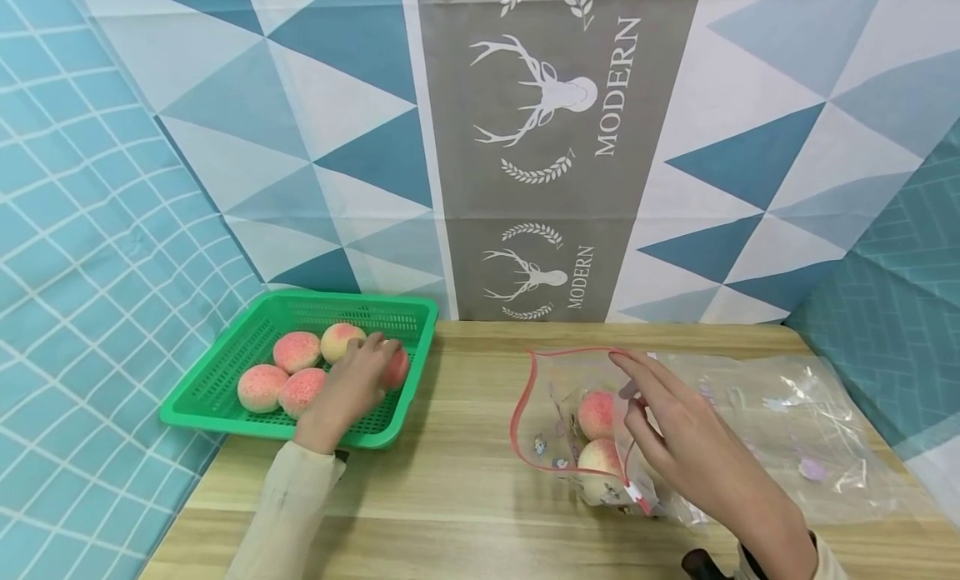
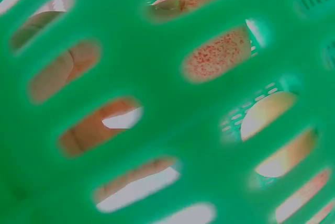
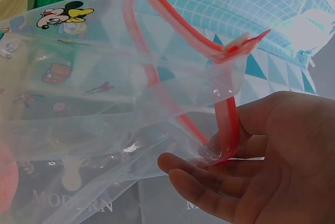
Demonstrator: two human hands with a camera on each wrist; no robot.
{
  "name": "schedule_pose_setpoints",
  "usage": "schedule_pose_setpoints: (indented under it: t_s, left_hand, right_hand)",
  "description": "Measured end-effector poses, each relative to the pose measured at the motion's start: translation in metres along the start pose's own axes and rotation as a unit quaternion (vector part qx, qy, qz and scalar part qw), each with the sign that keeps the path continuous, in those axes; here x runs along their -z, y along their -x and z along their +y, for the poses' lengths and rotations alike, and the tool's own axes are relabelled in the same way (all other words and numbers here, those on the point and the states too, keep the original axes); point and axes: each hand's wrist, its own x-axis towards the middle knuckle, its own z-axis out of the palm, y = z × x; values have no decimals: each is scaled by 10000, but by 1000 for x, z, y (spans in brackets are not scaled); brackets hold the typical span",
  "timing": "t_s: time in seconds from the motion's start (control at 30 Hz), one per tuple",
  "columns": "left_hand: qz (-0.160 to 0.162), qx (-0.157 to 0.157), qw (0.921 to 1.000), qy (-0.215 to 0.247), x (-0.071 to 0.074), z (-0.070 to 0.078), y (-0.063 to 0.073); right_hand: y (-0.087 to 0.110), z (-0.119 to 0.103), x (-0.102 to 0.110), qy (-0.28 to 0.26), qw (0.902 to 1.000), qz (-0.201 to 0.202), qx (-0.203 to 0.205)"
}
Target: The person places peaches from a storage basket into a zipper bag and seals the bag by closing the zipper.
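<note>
My left hand is down in the green plastic basket, its fingers curled over a pink peach at the basket's right side. Left of the hand lie several more peaches. In the left wrist view the basket's slotted wall fills the picture, with skin and peach showing through the slots. My right hand pinches the red-edged mouth of a clear printed zip bag, also seen in the right wrist view with its red strip. Two peaches sit inside the bag, whose mouth gapes leftward.
Flat clear plastic bags lie on the wooden table to the right of my right hand. Patterned cloth stands behind the table, and blue tiled cloth borders the left side.
</note>
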Motion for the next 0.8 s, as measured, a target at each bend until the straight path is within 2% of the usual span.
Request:
schedule_pose_setpoints:
  t_s: [0.4,0.63,0.8]
  left_hand:
    - [800,-331,9959,-242,23,9,1]
    - [1003,-478,9936,-187,35,20,5]
    - [1307,-757,9885,-30,43,29,9]
  right_hand:
    - [-1,2,-1,2,9999,96,122]
    - [-1,1,-1,17,10000,45,76]
    - [-1,1,-2,-3,9999,56,104]
